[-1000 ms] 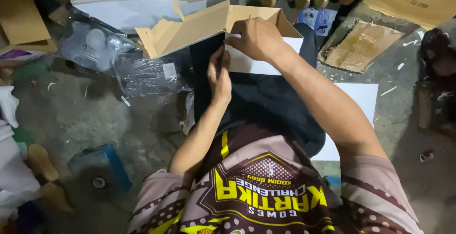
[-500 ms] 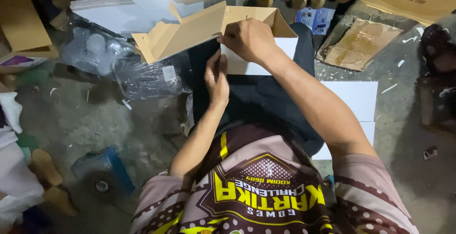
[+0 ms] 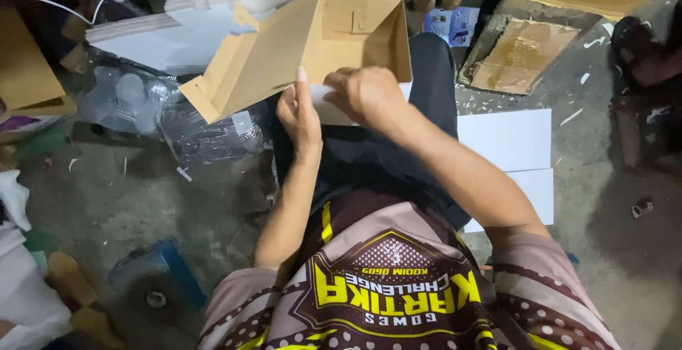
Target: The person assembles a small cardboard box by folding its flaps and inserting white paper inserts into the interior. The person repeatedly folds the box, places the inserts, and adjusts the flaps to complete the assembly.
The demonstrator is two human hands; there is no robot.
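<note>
Over lap, above floor: cardboard box (image 3: pixel 312 44) half-folded, tilted. Left hand (image 3: pixel 300 117) pinching near flap edge, right hand (image 3: pixel 368 95) gripping white front panel. Best to keep creases square, press flap fully home.

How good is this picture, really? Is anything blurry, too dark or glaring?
Head view: light falls brightest on the brown cardboard box and both hands, left hand and right hand, which look fairly sharp; the floor on the left sits in dim shadow; the clear plastic bags show soft glints; the top corners go dark; no strong glare anywhere.
</note>
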